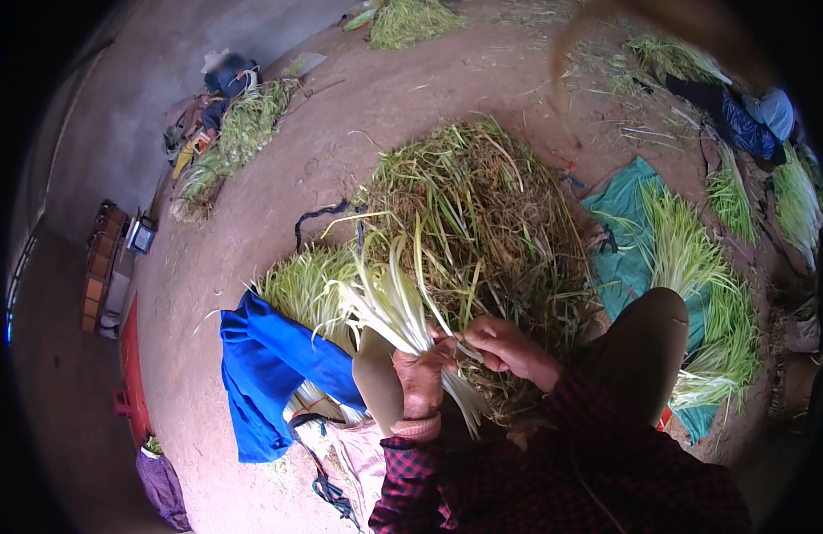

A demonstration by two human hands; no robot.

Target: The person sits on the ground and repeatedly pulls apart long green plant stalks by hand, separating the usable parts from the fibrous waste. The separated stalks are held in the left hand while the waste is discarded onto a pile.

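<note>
My left hand is closed around a bunch of pale, long-stemmed leafy stalks, their yellow-green tops fanned upward and the white ends hanging below the fist. Just to its right, my right hand pinches a single pale stalk beside the bunch. Both hands are between my knees, over the near edge of a large heap of brown and green plant waste. Left of the hands, more pale green stalks lie partly under a blue cloth.
At right, green stalks lie on a teal sheet. A pink cloth with dark straps is at lower left. A co-worker sits by a pile at upper left; another person is at upper right.
</note>
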